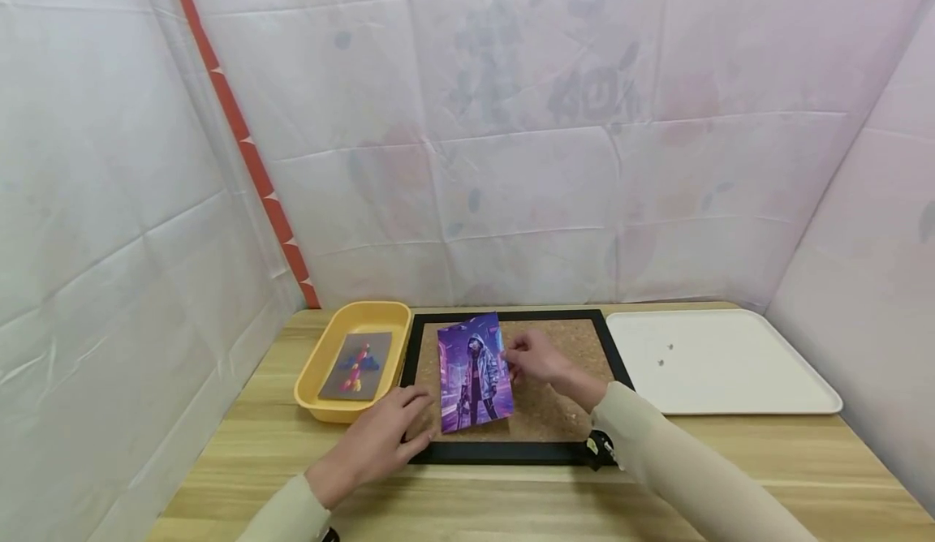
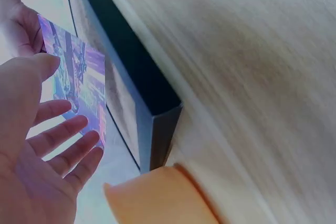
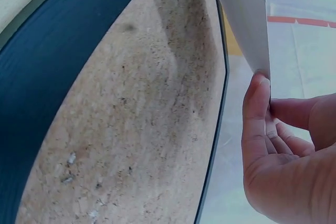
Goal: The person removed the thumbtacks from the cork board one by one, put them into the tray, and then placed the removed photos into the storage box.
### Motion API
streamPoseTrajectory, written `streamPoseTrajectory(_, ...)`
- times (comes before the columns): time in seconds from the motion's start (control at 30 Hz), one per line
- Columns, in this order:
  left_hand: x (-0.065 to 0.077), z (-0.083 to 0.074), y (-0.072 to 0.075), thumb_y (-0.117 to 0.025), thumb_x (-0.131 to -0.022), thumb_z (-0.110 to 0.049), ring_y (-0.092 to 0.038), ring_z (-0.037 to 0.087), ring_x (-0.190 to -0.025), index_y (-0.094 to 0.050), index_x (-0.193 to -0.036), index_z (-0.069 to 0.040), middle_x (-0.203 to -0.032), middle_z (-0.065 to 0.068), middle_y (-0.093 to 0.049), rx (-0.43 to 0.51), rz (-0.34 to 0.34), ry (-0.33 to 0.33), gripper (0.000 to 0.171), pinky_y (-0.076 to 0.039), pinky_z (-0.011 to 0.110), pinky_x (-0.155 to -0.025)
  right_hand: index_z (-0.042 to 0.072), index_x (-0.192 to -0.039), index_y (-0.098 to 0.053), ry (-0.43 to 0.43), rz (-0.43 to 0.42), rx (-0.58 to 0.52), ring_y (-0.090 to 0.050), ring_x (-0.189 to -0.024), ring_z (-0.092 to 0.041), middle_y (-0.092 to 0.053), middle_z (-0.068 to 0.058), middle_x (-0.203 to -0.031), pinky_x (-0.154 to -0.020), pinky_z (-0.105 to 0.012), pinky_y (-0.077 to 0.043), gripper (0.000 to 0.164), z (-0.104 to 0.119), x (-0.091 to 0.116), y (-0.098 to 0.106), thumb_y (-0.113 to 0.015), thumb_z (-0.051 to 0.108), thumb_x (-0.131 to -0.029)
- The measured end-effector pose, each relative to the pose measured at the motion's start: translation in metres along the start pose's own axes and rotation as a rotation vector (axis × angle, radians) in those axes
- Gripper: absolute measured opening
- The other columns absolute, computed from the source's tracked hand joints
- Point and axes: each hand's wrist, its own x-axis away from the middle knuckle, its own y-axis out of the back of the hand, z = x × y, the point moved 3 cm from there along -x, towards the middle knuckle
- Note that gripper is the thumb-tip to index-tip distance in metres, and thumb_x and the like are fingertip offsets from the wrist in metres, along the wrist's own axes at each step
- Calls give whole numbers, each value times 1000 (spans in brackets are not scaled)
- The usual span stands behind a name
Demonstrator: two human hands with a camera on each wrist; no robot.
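Observation:
A purple picture card (image 1: 476, 373) with a hooded figure stands out over the left half of a black-framed cork board (image 1: 577, 420). My right hand (image 1: 539, 357) pinches its right edge between thumb and fingers; the right wrist view shows the card's plain white back (image 3: 244, 19) tilted away from the cork. Near the board's lower left corner, my left hand (image 1: 383, 432) lies with relaxed, spread fingers (image 2: 58, 135) beside the card, gripping nothing.
To the left, a yellow tray (image 1: 310, 380) holds a grey card (image 1: 358, 366) with a colourful design. A white tray (image 1: 723, 363) on the right carries two tiny pins (image 1: 661, 363). The wooden table (image 1: 453, 501) extends in front, with white sheeting (image 1: 511, 161) behind.

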Motion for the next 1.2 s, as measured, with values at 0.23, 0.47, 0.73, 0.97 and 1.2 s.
streamPoseTrajectory(0.23, 9, 4, 15, -73, -96, -39, -61, 23, -119, -69, -129, -11, -129, 3, -65, -58, -56, 26, 44, -51, 48, -101, -5, -94, -68, 8, 13, 13, -70, -75, -32, -69, -11, -77, -72, -45, -62, 21, 8, 5, 4, -56, 8, -105)
streamPoseTrajectory(0.47, 23, 18, 33, -79, -90, -37, -61, 30, -120, -70, -125, -11, -128, 8, -67, -163, -189, 30, 44, -49, 58, -100, -5, -94, -70, 60, 20, 5, -70, -74, -32, -69, -11, -77, -71, -44, -62, 22, 19, 10, 6, -57, 9, -105)
streamPoseTrajectory(0.73, 39, 47, 41, -78, -90, -41, -56, 36, -127, -64, -136, -10, -137, 12, -62, -171, -218, 106, 57, -46, 63, -100, -3, -91, -72, 108, 31, 17, -71, -76, -36, -72, -11, -77, -70, -43, -62, 23, 33, 11, 2, -58, 9, -105)
streamPoseTrajectory(0.97, 52, 72, 50, -72, -95, -42, -50, 44, -131, -55, -143, -6, -143, 19, -54, -99, -221, 189, 62, -42, 70, -99, -1, -92, -72, 108, 27, 18, -71, -72, -27, -72, -10, -79, -67, -34, -62, 22, 48, 8, -2, -59, 11, -105)
streamPoseTrajectory(1.2, 58, 92, 59, -66, -99, -46, -39, 52, -138, -41, -152, 5, -153, 29, -42, -42, -170, 295, 78, -32, 74, -106, -2, -95, -72, 121, 16, 29, -69, -70, -24, -70, -11, -78, -66, -33, -61, 20, 58, 3, -7, -59, 11, -104)
